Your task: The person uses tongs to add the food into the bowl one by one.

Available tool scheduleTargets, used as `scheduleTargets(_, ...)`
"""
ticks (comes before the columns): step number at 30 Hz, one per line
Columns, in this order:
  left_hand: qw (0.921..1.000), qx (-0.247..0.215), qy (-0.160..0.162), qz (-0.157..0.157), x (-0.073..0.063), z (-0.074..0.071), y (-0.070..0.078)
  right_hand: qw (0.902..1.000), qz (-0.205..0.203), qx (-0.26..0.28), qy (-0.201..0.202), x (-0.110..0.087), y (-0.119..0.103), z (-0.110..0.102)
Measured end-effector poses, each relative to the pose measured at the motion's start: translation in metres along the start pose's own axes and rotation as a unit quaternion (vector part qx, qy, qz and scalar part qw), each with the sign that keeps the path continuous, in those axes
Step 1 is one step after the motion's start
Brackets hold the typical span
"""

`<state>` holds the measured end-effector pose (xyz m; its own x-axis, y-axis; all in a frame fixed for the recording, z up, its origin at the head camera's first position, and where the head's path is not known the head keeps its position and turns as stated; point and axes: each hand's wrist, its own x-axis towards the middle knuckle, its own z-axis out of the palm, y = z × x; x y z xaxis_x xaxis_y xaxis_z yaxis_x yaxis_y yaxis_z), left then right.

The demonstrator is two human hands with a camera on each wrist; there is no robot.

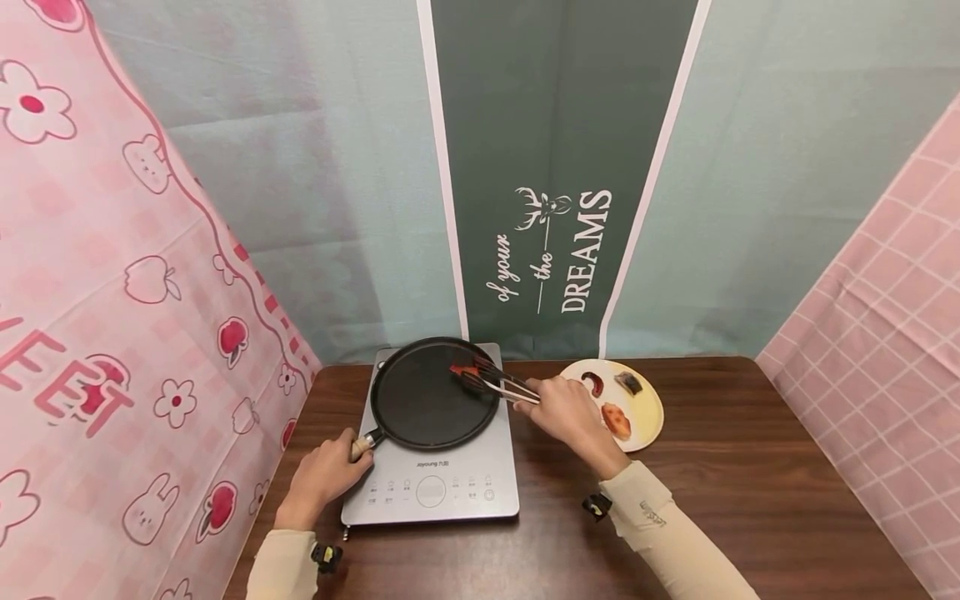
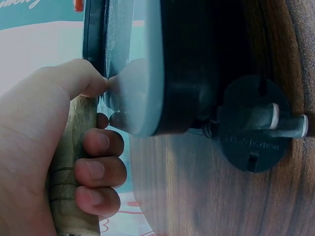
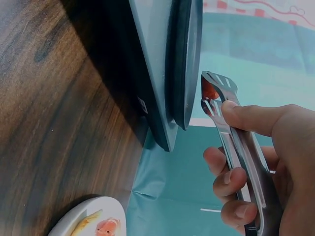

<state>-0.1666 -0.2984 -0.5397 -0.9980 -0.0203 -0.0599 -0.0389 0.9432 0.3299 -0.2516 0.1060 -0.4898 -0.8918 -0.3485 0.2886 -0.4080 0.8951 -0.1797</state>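
Observation:
My left hand [image 1: 326, 471] grips the wooden handle [image 2: 74, 147] of a round, flat black frying pan [image 1: 423, 400], fingers wrapped round it. The pan sits on a silver induction cooker [image 1: 480, 487]. In my right hand [image 1: 566, 412] is a pair of metal tongs [image 3: 241, 152], squeezed between thumb and fingers. Their tips pinch a small red-orange piece of food [image 3: 209, 90], which appears over the right part of the pan in the head view.
Right of the cooker, a white and yellow plate [image 1: 647, 425] bears a curved dark-red piece [image 1: 592, 384], a dark-skinned chunk [image 1: 630, 382] and an orange piece [image 1: 616, 421]. A black plug [image 2: 253, 123] lies by the cooker's edge. Curtains [image 1: 360, 208] hang behind the wooden table [image 1: 720, 500].

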Motion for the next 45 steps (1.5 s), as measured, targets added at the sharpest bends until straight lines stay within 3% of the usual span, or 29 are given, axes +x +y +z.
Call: scheduleTargets(45, 1.0, 0.0, 0.001, 0.005, -0.0019, -0.0016, 0.0032, 0.9987, 0.028, 0.017, -0.04, -0.0029, -0.0003, 0.0092)
